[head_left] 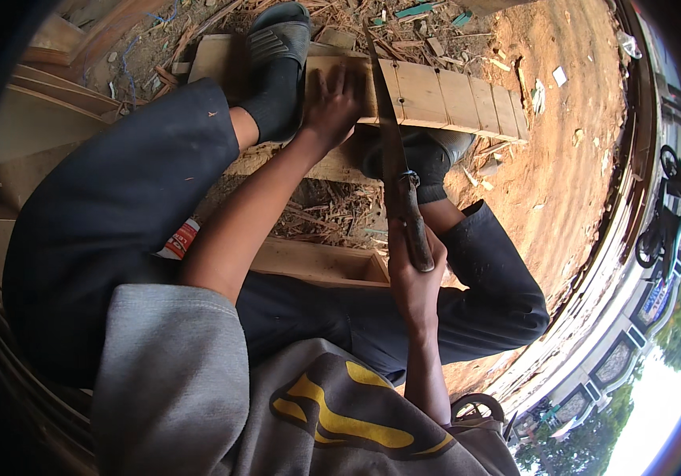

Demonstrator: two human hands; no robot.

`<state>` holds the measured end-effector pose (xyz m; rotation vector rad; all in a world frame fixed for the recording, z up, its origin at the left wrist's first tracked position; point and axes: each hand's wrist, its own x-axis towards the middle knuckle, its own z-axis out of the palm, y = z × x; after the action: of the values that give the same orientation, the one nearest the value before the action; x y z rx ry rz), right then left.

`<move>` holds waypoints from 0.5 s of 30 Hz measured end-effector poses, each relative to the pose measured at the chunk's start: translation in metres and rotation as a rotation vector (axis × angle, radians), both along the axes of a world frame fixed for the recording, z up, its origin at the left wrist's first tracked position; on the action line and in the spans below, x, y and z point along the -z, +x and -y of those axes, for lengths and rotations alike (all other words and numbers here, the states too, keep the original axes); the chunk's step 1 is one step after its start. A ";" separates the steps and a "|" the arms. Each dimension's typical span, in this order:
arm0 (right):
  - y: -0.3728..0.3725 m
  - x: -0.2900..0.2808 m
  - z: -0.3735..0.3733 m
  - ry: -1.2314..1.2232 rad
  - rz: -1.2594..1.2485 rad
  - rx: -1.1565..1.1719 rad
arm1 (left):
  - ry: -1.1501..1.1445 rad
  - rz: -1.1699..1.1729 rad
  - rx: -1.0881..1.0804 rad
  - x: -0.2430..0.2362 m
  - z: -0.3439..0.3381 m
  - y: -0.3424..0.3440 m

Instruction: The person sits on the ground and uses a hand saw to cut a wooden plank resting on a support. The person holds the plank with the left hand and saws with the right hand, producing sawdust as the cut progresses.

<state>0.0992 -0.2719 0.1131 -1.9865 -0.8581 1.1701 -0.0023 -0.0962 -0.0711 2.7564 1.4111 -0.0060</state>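
A long pale wooden board [455,97] lies across my feet area, with several crosswise cuts or lines along its right part. My left hand [334,107] rests on top of it, fingers stretched out and slightly blurred, left of the blade. In my right hand [416,258] is the dark wooden handle of a handsaw [392,147], fingers wrapped round it. The saw's long dark blade points away from me and crosses the board just right of my left hand. My left sandalled foot [277,59] stands on the board's left part; the right foot [427,159] is partly under it.
Wood shavings and scraps [316,210] litter the ground. A wooden box frame [316,262] lies between my legs. More boards [63,99] lean at the left. Bare brown earth [562,143] stretches to the right, with parked motorbikes [661,230] beyond.
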 end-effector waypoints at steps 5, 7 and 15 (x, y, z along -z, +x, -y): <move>-0.002 0.030 -0.044 0.025 -0.022 -0.044 | 0.049 0.102 0.000 0.012 0.004 0.005; -0.003 0.023 -0.020 0.025 0.018 -0.006 | 0.074 0.088 -0.013 0.009 0.004 0.005; -0.004 0.033 -0.020 0.052 0.054 -0.027 | 0.078 0.155 -0.015 0.016 0.010 0.002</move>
<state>0.0952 -0.2522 0.0797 -1.9776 -0.9367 1.1022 -0.0007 -0.1066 -0.0871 2.7373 1.4210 0.2630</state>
